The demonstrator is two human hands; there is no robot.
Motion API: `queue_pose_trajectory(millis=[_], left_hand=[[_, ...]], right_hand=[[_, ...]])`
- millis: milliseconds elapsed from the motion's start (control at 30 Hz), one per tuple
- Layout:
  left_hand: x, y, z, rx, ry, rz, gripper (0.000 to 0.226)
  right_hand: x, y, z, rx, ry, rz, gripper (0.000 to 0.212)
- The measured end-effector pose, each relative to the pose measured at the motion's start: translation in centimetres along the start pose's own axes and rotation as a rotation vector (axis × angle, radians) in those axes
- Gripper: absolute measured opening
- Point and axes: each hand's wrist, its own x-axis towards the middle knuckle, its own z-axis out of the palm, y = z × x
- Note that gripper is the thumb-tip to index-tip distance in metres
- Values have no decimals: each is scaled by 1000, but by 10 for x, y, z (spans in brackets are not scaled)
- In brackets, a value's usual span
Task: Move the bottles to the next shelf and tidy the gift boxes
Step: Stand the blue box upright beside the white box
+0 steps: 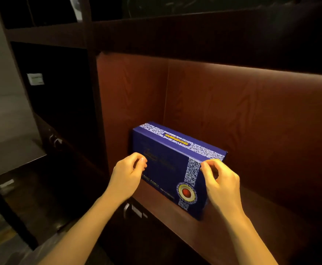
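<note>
Head view: I see one gift box standing on its long edge inside a lit shelf compartment with reddish wood walls. The box is dark blue with a white-and-blue patterned band running over its top and down its front face, and a round emblem with a red centre low on that band. It sits toward the left of the compartment, close to the left wall and angled a little, its near bottom corner close to the front lip of the shelf. The box is shut; I cannot tell what is inside it. Nothing else is in this compartment with it.

My left hand is at the box's left front edge, fingers curled loosely with the tips close together, touching or nearly touching the face; I cannot tell whether it grips anything. My right hand is at the upper right corner of the front face, fingers bent and partly apart, thumb and forefinger near the top edge, not clamped around the box.

The neighbouring compartments to the left and above are dark. A pale switch plate shows on the wall at left.
</note>
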Motion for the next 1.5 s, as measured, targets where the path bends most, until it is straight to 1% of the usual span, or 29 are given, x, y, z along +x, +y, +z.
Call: queue_pose_trajectory(millis=[100,267,333,400,533,600,700,733,800,867,933,967,1033,1100,1133,1233,1367,1433,1500], left_hand=[[41,-28,-7,-20,-27,73,16],[90,-58,-3,-75,-92,115,15],[103,-66,2,-106,-123,135,15],[112,-71,9,-138,-141,145,13],[132,-76,21,-139,-103,223,10],[142,-80,27,-114,-75,229,15],[152,-84,35,-122,-84,108,39],[155,-85,37,-129,-85,77,44],[161,-89,41,-130,-78,33,51],[169,-95,46,-146,-94,-49,57],[177,-100,49,-189,-128,-169,61],[180,-103,50,-223,-144,-226,63],[187,-111,51,-300,-155,-317,69],[190,-117,51,-363,-168,-383,73],[191,-119,52,-390,-174,-405,69],[192,-121,54,-468,-172,-441,47],[194,-120,52,-472,-174,-416,39],[192,-120,51,-456,-177,-406,31],[189,-122,50,-437,-181,-394,27]], right_hand=[[12,-9,22,-42,101,44,12],[20,-11,43,-118,167,134,9],[20,-12,45,-148,197,157,10],[19,-12,45,-161,219,187,16],[21,-6,41,-239,257,227,12],[23,-2,39,-272,286,238,11],[24,4,37,-339,343,240,7],[24,6,37,-341,356,258,12],[24,11,38,-287,365,353,33],[26,16,41,-189,340,503,56],[29,22,46,-75,272,644,72],[31,24,48,-20,242,701,76],[32,30,53,65,228,779,75],[31,37,57,109,260,814,64],[31,39,57,119,268,818,60],[30,40,57,132,259,809,53],[28,40,57,145,258,785,35],[27,39,57,142,270,780,35],[26,38,57,135,287,786,39]])
